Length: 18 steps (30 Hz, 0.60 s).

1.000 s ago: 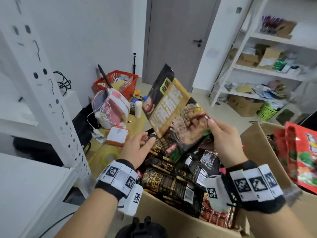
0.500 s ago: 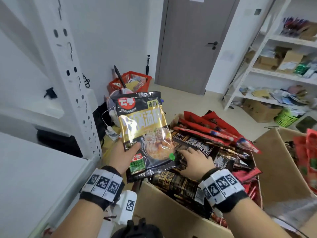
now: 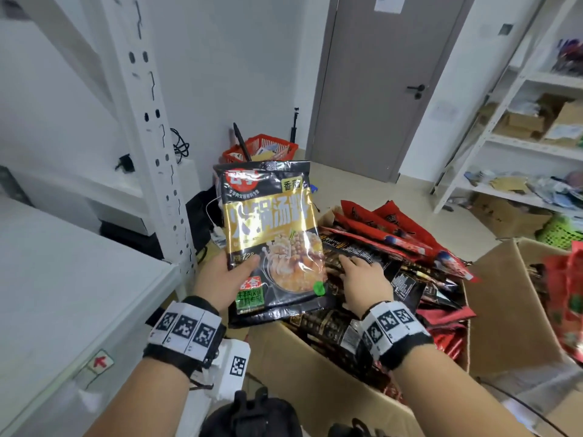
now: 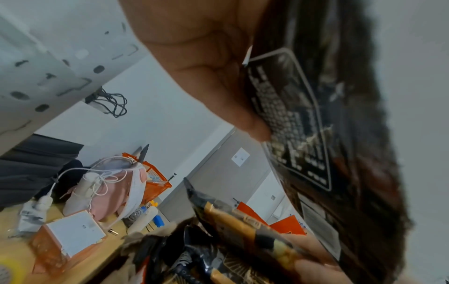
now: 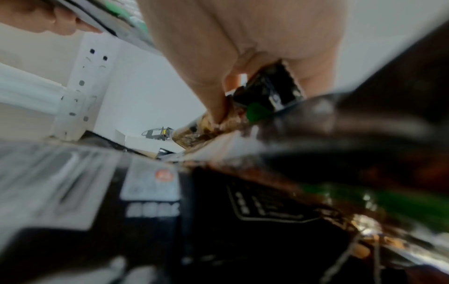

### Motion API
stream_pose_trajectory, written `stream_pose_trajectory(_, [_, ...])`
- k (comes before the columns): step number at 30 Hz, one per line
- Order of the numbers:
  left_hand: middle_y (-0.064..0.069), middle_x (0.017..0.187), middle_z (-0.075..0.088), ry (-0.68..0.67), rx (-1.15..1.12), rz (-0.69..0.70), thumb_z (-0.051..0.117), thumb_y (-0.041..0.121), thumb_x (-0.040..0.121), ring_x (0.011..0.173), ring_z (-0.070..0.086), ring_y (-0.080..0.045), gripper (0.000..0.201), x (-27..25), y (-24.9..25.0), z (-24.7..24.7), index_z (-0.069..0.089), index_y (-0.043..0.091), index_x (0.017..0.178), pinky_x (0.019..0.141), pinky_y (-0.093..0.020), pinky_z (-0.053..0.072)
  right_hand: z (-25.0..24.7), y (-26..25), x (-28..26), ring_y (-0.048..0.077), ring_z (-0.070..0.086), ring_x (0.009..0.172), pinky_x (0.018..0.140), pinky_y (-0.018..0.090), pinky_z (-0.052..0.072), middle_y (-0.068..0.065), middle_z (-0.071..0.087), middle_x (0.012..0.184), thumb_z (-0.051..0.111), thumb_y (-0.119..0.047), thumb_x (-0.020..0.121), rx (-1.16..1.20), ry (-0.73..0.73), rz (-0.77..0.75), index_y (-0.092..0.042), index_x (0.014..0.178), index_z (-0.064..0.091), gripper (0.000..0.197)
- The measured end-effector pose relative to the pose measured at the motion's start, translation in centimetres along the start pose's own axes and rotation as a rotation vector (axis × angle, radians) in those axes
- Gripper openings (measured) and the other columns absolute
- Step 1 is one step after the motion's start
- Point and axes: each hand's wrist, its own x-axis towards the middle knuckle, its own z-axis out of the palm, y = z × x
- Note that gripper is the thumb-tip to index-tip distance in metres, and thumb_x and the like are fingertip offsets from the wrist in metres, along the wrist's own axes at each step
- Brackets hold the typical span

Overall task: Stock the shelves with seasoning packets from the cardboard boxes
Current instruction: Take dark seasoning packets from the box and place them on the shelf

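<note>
- While the left hand holds the gold-and-black hotpot soup-base packet upright by its lower left edge, thumb on the printed face and fingers behind, the grip sits low and to one side, so the tall pouch is likely to flop; a hold nearer its middle would steady it.
- The right hand lies palm-down on the heap of dark packets in the open cardboard box; its fingers curl around the edge of one packet, apparently the next pick.
- Best to lift a single packet free of the slippery pile, not drag several; the red packets piled at the far edge look ready to slide.
- The white shelf on the left is the near target; the perforated upright stands between box and shelf, so the packet should swing clear of it.
- Laying packets flat, label up and stacked by kind, should keep the shelf tidy.
</note>
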Motion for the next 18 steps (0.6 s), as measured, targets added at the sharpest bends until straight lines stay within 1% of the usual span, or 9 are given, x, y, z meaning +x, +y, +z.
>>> stream_pose_trajectory(2, [0.01, 0.095, 0.066, 0.043, -0.039, -0.012, 0.059, 0.039, 0.086, 0.094, 0.06, -0.016, 0.01, -1.2, 0.8, 0.3, 0.061, 0.034, 0.095, 0.079, -0.03, 0.042, -1.6, 1.2, -0.5, 0.032, 0.041, 0.125, 0.093, 0.04, 0.045, -0.002, 0.042, 0.145, 0.038, -0.02, 0.098, 0.105, 0.113, -0.042, -0.029, 0.144, 0.03, 0.048])
stream_pose_trajectory(5, [0.001, 0.106, 0.067, 0.08, -0.112, -0.016, 0.057, 0.041, 0.086, 0.102, 0.06, -0.023, 0.026, -2.9, 1.8, 1.0, 0.063, 0.027, 0.107, 0.097, -0.041, 0.043, -4.2, 3.4, -1.6, 0.029, 0.058, 0.11, 0.088, 0.032, 0.046, 0.006, 0.064, 0.123, 0.04, -0.025, 0.098, 0.418, 0.399, -0.075, -0.023, 0.134, 0.05, 0.037])
stream_pose_trajectory(7, [-0.003, 0.11, 0.066, 0.106, -0.198, -0.003, 0.059, 0.04, 0.087, 0.105, 0.06, -0.026, 0.029, -4.0, 2.8, 1.3, 0.061, 0.025, 0.112, 0.1, -0.048, 0.042, -5.6, 4.3, -2.8, 0.022, 0.063, 0.101, 0.084, 0.029, 0.046, 0.003, 0.07, 0.109, 0.045, -0.026, 0.097, 0.61, 0.511, -0.109, -0.022, 0.125, 0.059, 0.032])
stream_pose_trajectory(8, [-0.002, 0.111, 0.066, 0.13, -0.254, 0.016, 0.062, 0.042, 0.083, 0.106, 0.06, -0.027, 0.034, -4.7, 3.3, 1.4, 0.059, 0.027, 0.113, 0.1, -0.049, 0.042, -6.0, 4.6, -3.3, 0.018, 0.065, 0.096, 0.084, 0.029, 0.048, -0.002, 0.071, 0.101, 0.045, -0.026, 0.097, 0.729, 0.506, -0.129, -0.021, 0.118, 0.064, 0.029])
stream_pose_trajectory(9, [-0.002, 0.113, 0.065, 0.152, -0.307, 0.038, 0.064, 0.045, 0.077, 0.107, 0.06, -0.027, 0.042, -5.3, 3.8, 1.4, 0.056, 0.029, 0.114, 0.1, -0.049, 0.042, -6.3, 4.8, -3.8, 0.017, 0.066, 0.09, 0.083, 0.033, 0.05, -0.003, 0.072, 0.093, 0.044, -0.026, 0.097, 0.882, 0.465, -0.145, -0.02, 0.108, 0.069, 0.028])
stream_pose_trajectory(11, [0.003, 0.112, 0.065, 0.177, -0.353, 0.063, 0.062, 0.05, 0.068, 0.106, 0.061, -0.024, 0.048, -6.7, 4.5, 1.0, 0.052, 0.037, 0.113, 0.097, -0.045, 0.044, -6.8, 4.3, -4.7, 0.026, 0.068, 0.084, 0.078, 0.04, 0.052, 0.007, 0.073, 0.084, 0.042, -0.022, 0.099, 1.258, 0.297, -0.16, -0.015, 0.09, 0.073, 0.033])
stream_pose_trajectory(13, [0.018, 0.101, 0.068, 0.192, -0.312, 0.079, 0.069, 0.055, 0.068, 0.094, 0.065, -0.008, 0.042, -8.3, 4.7, 0.1, 0.052, 0.045, 0.105, 0.083, -0.029, 0.05, -6.9, 3.1, -5.5, 0.025, 0.07, 0.077, 0.072, 0.035, 0.054, 0.01, 0.074, 0.081, 0.042, -0.018, 0.099, 1.529, 0.106, -0.192, -0.011, 0.089, 0.073, 0.034])
stream_pose_trajectory(15, [0.028, 0.084, 0.068, 0.251, -0.289, 0.069, 0.06, 0.054, 0.075, 0.076, 0.065, 0.007, 0.026, -10.0, 4.3, -1.4, 0.052, 0.046, 0.099, 0.063, -0.014, 0.047, -6.1, 0.9, -6.2, 0.014, 0.071, 0.073, 0.064, 0.023, 0.054, 0.004, 0.075, 0.078, 0.04, -0.013, 0.099, 1.591, -0.043, -0.24, -0.004, 0.094, 0.07, 0.031])
stream_pose_trajectory(18, [0.013, 0.081, 0.072, 0.37, -0.39, -0.028, 0.053, 0.034, 0.09, 0.068, 0.068, -0.002, 0.007, -12.4, 2.9, -4.4, 0.057, 0.034, 0.096, 0.063, -0.023, 0.049, -4.0, -3.5, -7.0, 0.007, 0.07, 0.072, 0.062, 0.019, 0.055, -0.001, 0.075, 0.076, 0.039, -0.01, 0.099, 1.614, -0.269, -0.264, -0.009, 0.089, 0.069, 0.032])
